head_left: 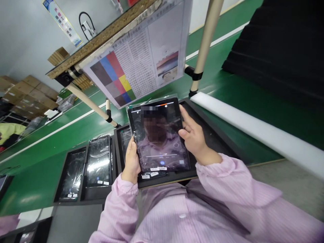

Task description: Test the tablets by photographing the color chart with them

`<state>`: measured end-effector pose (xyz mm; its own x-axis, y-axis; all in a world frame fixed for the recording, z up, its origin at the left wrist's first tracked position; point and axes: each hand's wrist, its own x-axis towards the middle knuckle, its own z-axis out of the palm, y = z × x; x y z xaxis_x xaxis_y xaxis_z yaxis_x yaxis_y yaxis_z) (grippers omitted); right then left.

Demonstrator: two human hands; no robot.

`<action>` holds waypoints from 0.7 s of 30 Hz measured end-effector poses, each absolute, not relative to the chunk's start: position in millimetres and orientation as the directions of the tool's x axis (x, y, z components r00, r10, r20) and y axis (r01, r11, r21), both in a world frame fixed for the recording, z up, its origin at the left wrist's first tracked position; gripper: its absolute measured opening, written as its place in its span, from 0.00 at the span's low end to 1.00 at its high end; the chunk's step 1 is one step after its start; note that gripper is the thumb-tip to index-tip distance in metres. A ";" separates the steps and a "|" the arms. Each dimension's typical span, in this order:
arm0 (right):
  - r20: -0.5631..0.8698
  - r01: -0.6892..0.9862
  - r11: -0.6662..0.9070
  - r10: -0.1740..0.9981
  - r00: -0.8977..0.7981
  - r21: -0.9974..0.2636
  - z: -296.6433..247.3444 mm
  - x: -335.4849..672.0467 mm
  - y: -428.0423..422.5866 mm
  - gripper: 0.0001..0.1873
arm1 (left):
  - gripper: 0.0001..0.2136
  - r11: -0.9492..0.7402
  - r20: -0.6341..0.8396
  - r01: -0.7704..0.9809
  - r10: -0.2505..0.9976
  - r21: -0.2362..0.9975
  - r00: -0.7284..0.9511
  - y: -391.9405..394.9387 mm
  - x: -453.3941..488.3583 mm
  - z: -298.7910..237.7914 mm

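Observation:
A black tablet (162, 148) is held up in front of me, its screen lit with a camera app and a reflected image. My left hand (131, 162) grips its left edge, with the thumb on the front bezel. My right hand (193, 133) holds the right edge, thumb and forefinger curled toward the screen. Both arms wear pink striped sleeves. Beneath the tablet lies a black tray (217, 135) on a green conveyor belt (50, 158).
A printed colour test chart (141, 57) hangs from a shelf on tubular posts (206, 44). More tablets in black trays (100, 165) lie to the left. A white foam strip (253, 128) runs at right. Cardboard boxes (27, 91) stack far left.

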<state>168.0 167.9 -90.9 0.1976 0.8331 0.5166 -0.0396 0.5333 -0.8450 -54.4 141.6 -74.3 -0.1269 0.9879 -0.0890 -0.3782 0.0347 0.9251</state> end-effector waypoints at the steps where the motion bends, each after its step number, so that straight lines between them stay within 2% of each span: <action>1: 0.513 -0.038 0.530 0.834 0.205 -0.847 -91.1 168.0 167.8 0.49 | 0.28 0.041 -0.097 -0.378 0.987 0.925 -0.130 141.8 -54.9 -75.2; 13: 0.397 0.007 0.402 0.900 0.179 -0.916 -89.5 168.8 164.3 0.56 | 0.30 0.048 -0.111 -0.364 0.981 0.930 -0.156 142.3 -56.6 -77.7; 17: 0.469 0.212 0.436 0.873 0.136 -0.874 -92.9 167.8 170.6 0.56 | 0.31 0.017 -0.089 -0.363 0.979 0.932 -0.182 144.2 -54.8 -78.0; 21: 0.521 0.447 0.411 0.839 0.155 -0.795 -93.7 161.4 171.5 0.63 | 0.31 0.005 -0.056 -0.360 0.990 0.933 -0.131 145.2 -52.3 -78.6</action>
